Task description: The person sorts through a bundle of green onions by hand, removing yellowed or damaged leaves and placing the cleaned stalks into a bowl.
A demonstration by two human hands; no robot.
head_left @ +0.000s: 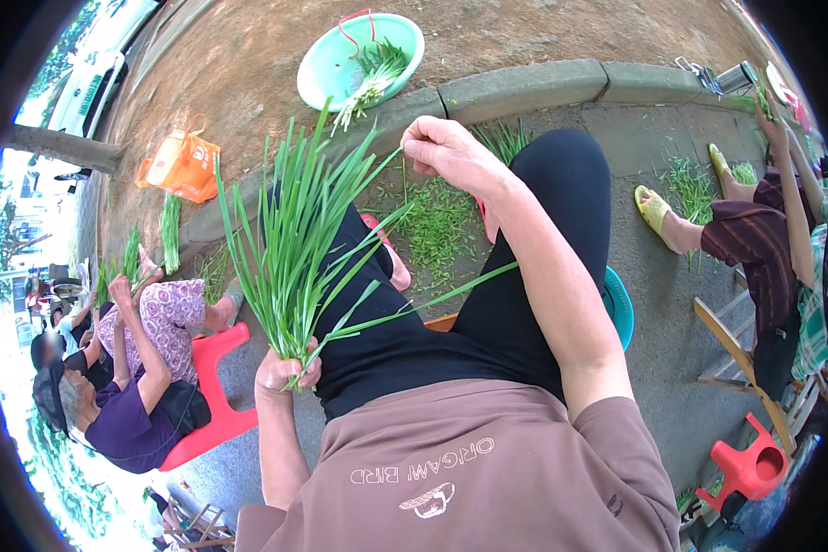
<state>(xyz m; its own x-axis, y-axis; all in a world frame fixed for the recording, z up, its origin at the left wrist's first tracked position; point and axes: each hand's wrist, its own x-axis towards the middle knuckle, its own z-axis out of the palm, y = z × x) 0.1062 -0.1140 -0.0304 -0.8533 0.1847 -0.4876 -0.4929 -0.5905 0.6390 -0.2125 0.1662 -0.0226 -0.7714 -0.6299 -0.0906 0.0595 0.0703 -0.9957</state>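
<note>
My left hand grips the lower ends of a bundle of long green leaves, likely garlic chives, which fans out over my left thigh. My right hand is raised above my knees, its thumb and forefinger pinched on the tip of one leaf from the bundle. One long leaf sticks out sideways across my lap to my right forearm. Between my feet, short green leaf scraps litter the ground. Ahead, a pale green basin holds a bunch of chives with white stalks and a red string.
A concrete kerb runs across in front. An orange bag and a chive bundle lie front left. A person sits left on a red stool; another sits right. A teal basin is beside my right thigh.
</note>
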